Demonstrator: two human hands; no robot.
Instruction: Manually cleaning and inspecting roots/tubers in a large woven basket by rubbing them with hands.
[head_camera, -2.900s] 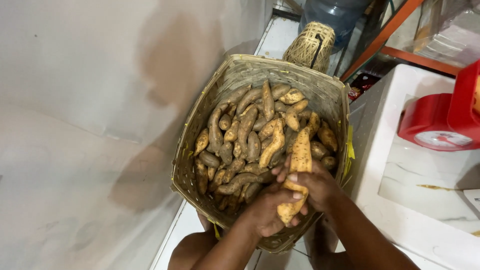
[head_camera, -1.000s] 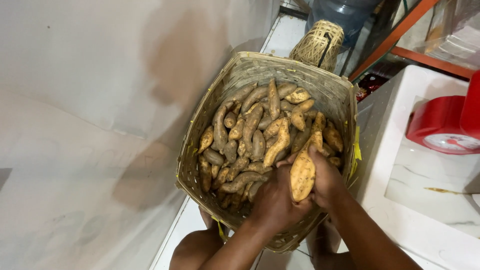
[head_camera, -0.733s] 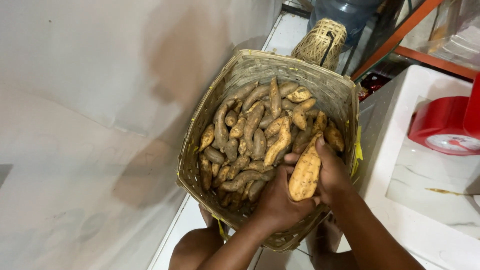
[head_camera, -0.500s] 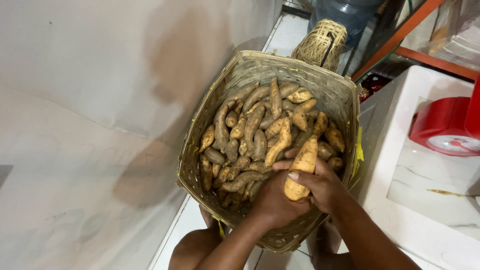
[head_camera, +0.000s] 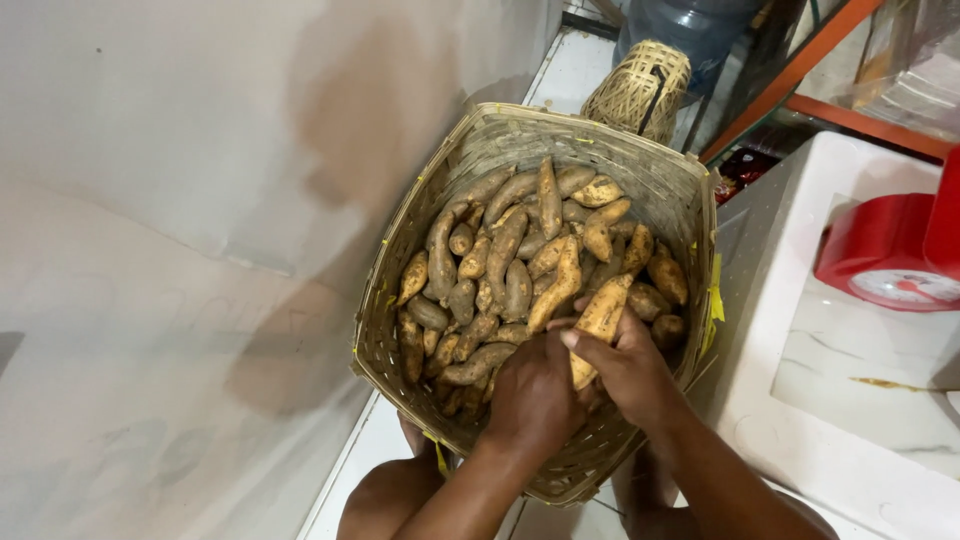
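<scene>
A large woven bamboo basket (head_camera: 430, 200) on the floor holds several brown sweet potatoes (head_camera: 505, 260). Over its near side, my left hand (head_camera: 530, 395) and my right hand (head_camera: 625, 365) together grip one long orange sweet potato (head_camera: 603, 310). Its upper end pokes out above my fingers; its lower end is hidden between my palms. My knees show below the basket.
A pale wall runs along the left. A white marble-topped counter (head_camera: 800, 400) with a red weighing scale (head_camera: 885, 255) stands on the right. Behind the basket sit a small woven basket (head_camera: 635, 90), a blue water jug (head_camera: 690, 25) and an orange shelf frame (head_camera: 800, 70).
My hands turned the sweet potato over and drew it lower, closing both hands around it above the basket's near side.
</scene>
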